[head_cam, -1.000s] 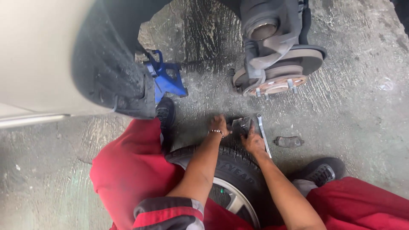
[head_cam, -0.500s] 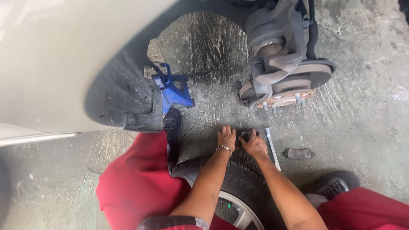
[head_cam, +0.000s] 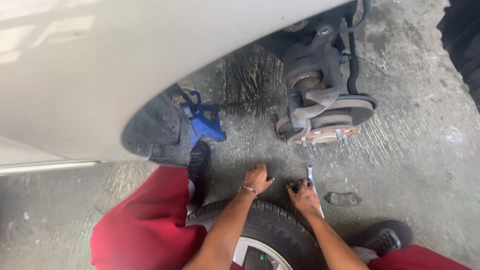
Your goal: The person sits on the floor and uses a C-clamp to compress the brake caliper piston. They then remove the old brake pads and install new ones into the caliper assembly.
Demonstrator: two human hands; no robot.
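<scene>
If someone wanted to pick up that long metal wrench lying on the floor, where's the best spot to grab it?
Probably the upper end of the wrench. It lies flat on the concrete floor, pointing toward the brake hub, and that end is bare. The lower part runs beneath the right hand and beside the tyre. Come from above, pinching across its narrow shaft.

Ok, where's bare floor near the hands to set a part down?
Bare concrete lies right of the brake pad, out toward the dark tyre at the frame edge, and between the hub and the blue jack. It is crowded by the left hand and right hand, with the wrench and wheel.
</scene>
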